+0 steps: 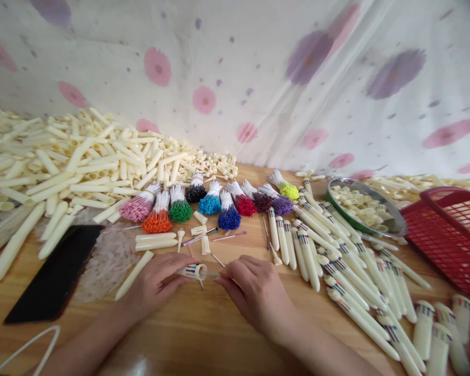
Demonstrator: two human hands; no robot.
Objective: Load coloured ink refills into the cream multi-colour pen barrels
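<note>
My left hand (156, 284) is closed around a cream pen barrel (191, 271), its open end facing right. My right hand (254, 292) pinches a thin refill (212, 274) whose tip sits at the barrel's mouth. Both hands rest low on the wooden table (203, 329). Just beyond them lie loose refills (229, 236) and short cream parts (199, 230). Behind those stand bundles of coloured refills (211, 203) in pink, orange, green, black, blue, red and purple.
A big heap of cream barrels (70, 162) fills the left. Finished pens (337, 261) lie in rows at right, beside a metal bowl (391, 222) of small parts and a red basket (450, 235). A dark phone (55, 274) lies at left. Flowered cloth hangs behind.
</note>
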